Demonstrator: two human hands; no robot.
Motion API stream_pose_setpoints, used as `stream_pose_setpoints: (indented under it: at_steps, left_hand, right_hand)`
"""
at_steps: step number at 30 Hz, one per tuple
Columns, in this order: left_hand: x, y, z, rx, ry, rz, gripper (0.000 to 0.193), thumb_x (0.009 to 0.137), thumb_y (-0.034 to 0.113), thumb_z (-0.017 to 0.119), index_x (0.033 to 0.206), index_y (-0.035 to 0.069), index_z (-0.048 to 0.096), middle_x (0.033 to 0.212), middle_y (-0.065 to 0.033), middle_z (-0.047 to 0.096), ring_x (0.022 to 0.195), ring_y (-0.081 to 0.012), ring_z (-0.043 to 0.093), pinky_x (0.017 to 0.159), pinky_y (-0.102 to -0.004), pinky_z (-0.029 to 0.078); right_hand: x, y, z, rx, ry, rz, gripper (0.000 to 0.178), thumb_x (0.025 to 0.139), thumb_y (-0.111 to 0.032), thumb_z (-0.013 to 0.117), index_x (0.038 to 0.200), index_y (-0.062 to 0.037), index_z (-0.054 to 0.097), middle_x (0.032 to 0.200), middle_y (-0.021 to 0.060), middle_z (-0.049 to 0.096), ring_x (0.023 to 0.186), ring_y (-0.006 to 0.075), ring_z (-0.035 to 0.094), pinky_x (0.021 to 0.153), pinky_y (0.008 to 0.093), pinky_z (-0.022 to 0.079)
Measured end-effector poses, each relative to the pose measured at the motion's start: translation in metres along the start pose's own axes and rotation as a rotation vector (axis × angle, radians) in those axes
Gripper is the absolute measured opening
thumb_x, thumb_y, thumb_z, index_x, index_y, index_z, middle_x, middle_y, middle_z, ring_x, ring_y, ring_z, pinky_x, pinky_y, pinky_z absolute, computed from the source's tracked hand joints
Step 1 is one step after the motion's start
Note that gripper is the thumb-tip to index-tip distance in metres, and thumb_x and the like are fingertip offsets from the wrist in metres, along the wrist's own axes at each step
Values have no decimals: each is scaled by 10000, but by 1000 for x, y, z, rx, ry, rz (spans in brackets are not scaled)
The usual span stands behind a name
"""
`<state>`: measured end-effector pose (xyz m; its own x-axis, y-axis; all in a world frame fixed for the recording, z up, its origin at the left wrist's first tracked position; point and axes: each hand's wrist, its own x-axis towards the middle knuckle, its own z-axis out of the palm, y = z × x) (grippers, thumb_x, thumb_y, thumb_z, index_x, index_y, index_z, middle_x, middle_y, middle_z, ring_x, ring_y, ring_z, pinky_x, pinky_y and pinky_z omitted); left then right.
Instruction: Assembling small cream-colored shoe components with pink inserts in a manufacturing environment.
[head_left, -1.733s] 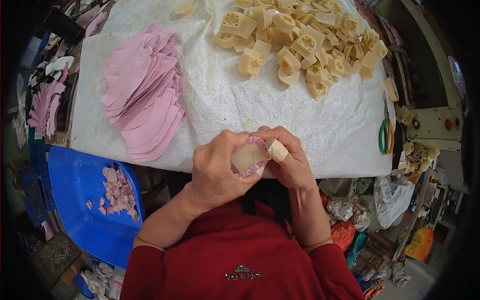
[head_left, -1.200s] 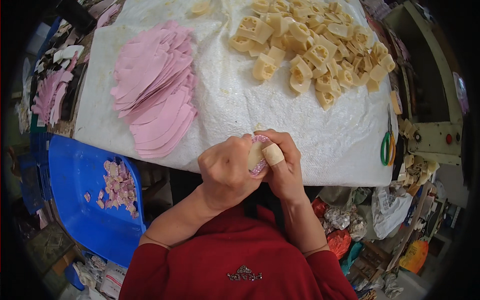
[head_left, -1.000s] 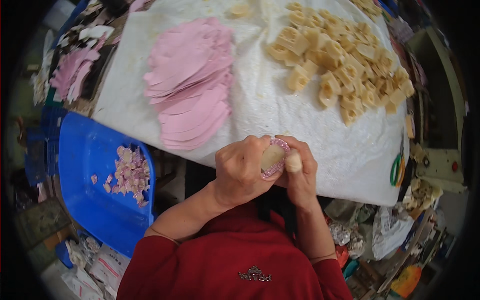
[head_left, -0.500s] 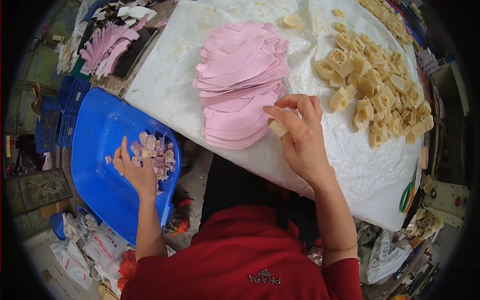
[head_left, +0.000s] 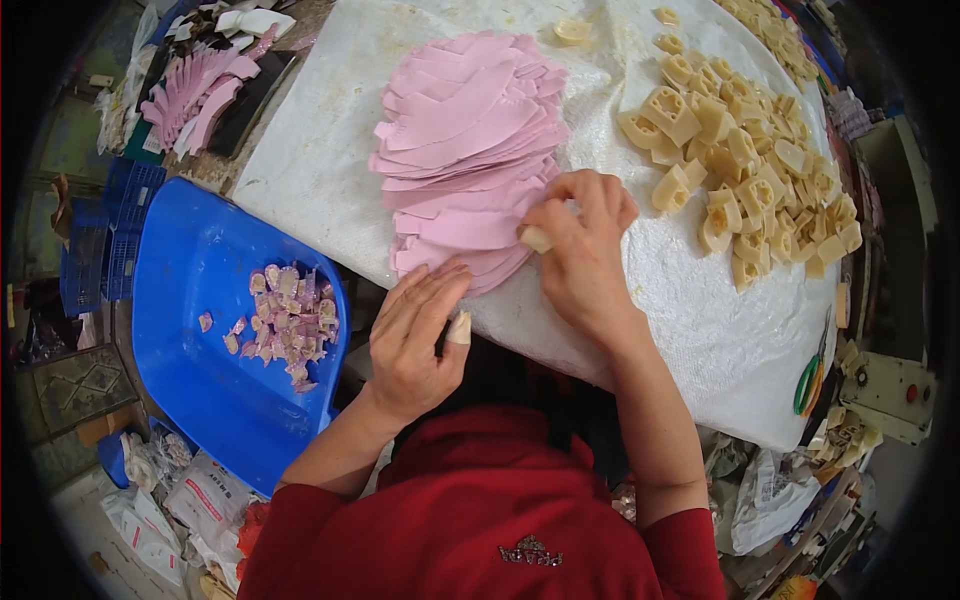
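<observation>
A layered stack of flat, curved pink cut-outs (head_left: 470, 130) lies on a white woven sheet (head_left: 330, 150). Fingers outstretched, my left hand (head_left: 415, 340) rests its tips on the stack's near edge; its thumb wears a beige wrap. At the stack's right edge, the fingers of my right hand (head_left: 585, 250) are curled together. Something cream-coloured (head_left: 536, 238) shows by its thumb; whether that is a wrap or a held piece I cannot tell. Right of the hands is a heap of cream moulded blocks (head_left: 755, 185), hollow and resembling small shoe heels.
A blue plastic basin (head_left: 190, 330) at the left holds small glittery pink pieces (head_left: 290, 315). Green-handled scissors (head_left: 806, 385) lie near the sheet's right edge. More pink strips (head_left: 195, 95) sit at the far left, above blue crates (head_left: 125, 230). Plastic bags (head_left: 205, 495) lie at lower left.
My left hand has moved right from over the basin to the pink stack's near edge. My right hand has shifted slightly left, its fingers curling closer together.
</observation>
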<state>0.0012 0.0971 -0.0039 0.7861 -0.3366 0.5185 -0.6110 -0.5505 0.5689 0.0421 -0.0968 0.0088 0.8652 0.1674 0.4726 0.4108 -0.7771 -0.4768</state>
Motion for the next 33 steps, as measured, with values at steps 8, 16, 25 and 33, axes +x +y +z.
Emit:
stream_pose_setpoints:
  at_steps: [8, 16, 25, 33]
  left_hand:
    - [23, 38, 14, -504, -166, -63, 366, 906, 223, 559, 1144, -53, 593, 942, -138, 600, 824, -256, 560, 775, -319, 453]
    - [48, 56, 69, -1358, -265, -685, 440, 1009, 245, 380, 1324, -59, 430, 837, -75, 594, 705, -101, 523, 613, -230, 421]
    - [44, 57, 67, -1403, -342, -753, 466, 992, 218, 396, 1352, -74, 349, 980, -136, 581, 792, -150, 537, 676, -278, 428]
    - [40, 53, 55, -1417, -363, -704, 452, 1020, 247, 327, 1310, -89, 411, 925, -111, 600, 789, -144, 556, 705, -266, 426]
  right_hand:
    - [-37, 4, -70, 132, 145, 213, 202, 694, 57, 596, 839, -84, 586, 925, 94, 467, 933, 290, 451, 868, 409, 315]
    - [-31, 42, -93, -145, 27, 480, 179, 772, -108, 618, 921, -19, 577, 849, 169, 584, 790, 332, 594, 668, 405, 470]
    - [-11, 69, -69, -359, -72, 547, 242, 775, -168, 627, 949, -8, 574, 841, 187, 616, 788, 360, 609, 705, 430, 478]
    - [-53, 35, -88, -573, -112, 275, 101, 738, -55, 544, 834, -44, 573, 793, 120, 547, 785, 262, 548, 679, 377, 415]
